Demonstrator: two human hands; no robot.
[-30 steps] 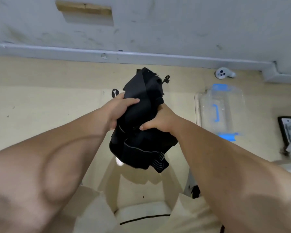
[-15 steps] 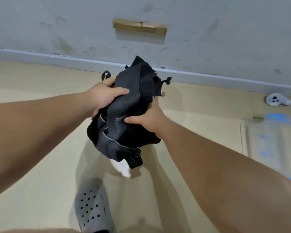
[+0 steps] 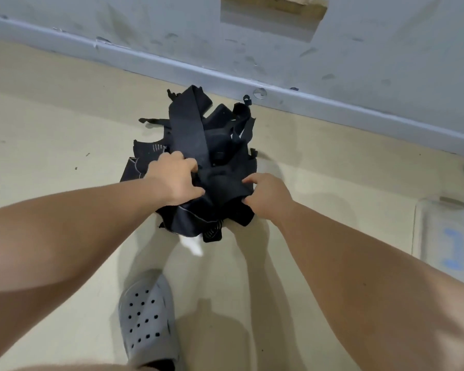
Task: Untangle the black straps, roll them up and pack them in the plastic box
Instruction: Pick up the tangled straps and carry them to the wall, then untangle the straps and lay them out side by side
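The black straps (image 3: 198,145) are one tangled heap, apparently on the floor (image 3: 51,129), with none rolled. The blurred plastic box (image 3: 447,236) lies well apart at the right. The left hand (image 3: 174,180) and right hand (image 3: 265,194) each grip the heap's near side, so the task looks barely begun.

The black straps (image 3: 196,135) are one tangled heap, held by the left hand (image 3: 174,180) and the right hand (image 3: 265,194). The clear plastic box (image 3: 450,236) lies well right of them.

Even indoor light; soft shadows on floor (image 3: 51,135); edges blurred, wide-angle bowed.
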